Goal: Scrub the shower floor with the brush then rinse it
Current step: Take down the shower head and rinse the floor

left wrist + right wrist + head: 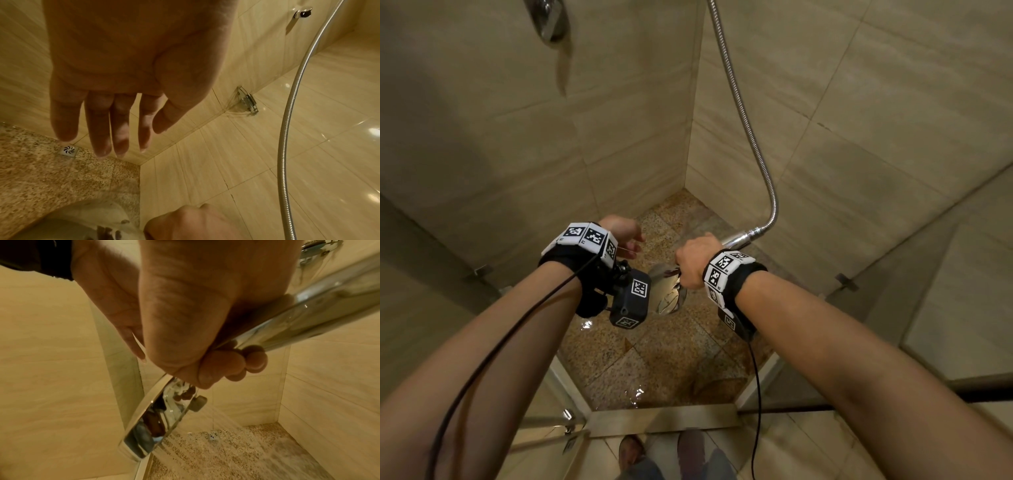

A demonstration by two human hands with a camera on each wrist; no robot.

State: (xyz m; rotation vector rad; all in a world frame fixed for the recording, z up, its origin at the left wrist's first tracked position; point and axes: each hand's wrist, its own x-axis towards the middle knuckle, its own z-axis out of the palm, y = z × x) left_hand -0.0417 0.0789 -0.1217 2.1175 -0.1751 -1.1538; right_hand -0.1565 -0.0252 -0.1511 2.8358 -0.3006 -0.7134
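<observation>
Over the shower floor (654,346), head view: right hand (693,260) is wrapped around the chrome shower head (667,291) handle, spray face pointing down. Metal hose (748,130) runs up from the handle along the right wall. Left hand (623,236) hangs free just beside it, fingers loose, holding nothing. Floor is speckled stone tile, wet, with glints of water. No brush visible in this view.

Left wrist view: left hand (131,73) with fingers (100,126) straight and slightly apart, gripping nothing, held above the floor (51,178). Square drain (68,150) sits at the floor's edge by the wall. Hose (284,138) at right; right hand's knuckles (191,222) at the bottom.

Right wrist view: right hand (195,313) with fingers (255,360) curled tight round the shower head's (156,418) handle, thumb alongside. Water streams from the head onto the floor (236,456), near the drain (213,435).
</observation>
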